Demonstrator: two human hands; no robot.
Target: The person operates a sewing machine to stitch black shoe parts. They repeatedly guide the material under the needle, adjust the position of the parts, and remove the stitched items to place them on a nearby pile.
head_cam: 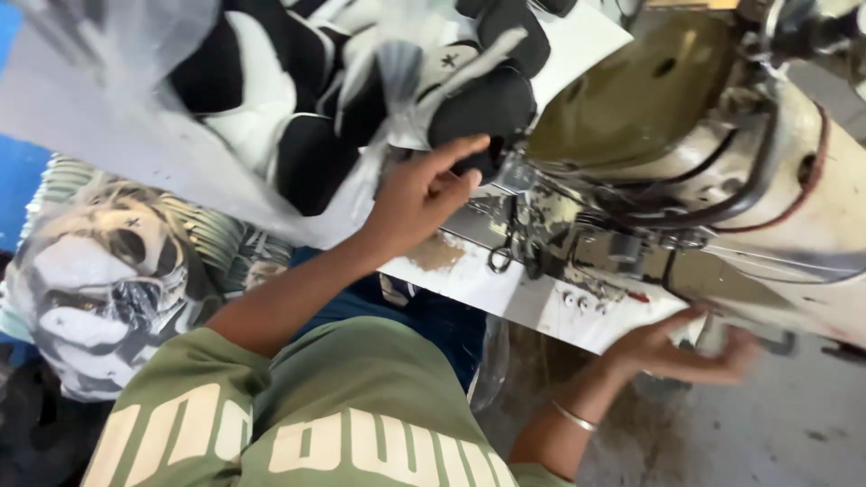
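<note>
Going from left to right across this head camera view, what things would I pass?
Printed fabric with a skull-like picture → clear plastic bag of black and white pieces → left hand touching those pieces → metal sewing area with small scissors → right hand → cream sewing machine body.

A grey, stained concrete floor (pixel 776 424) is seen at the lower right. A white table top (pixel 550 311), chipped and dirty at its edge, is set across the middle. A strip of blue (pixel 16 171) is seen at the far left. Everything is lit by soft daylight.
</note>
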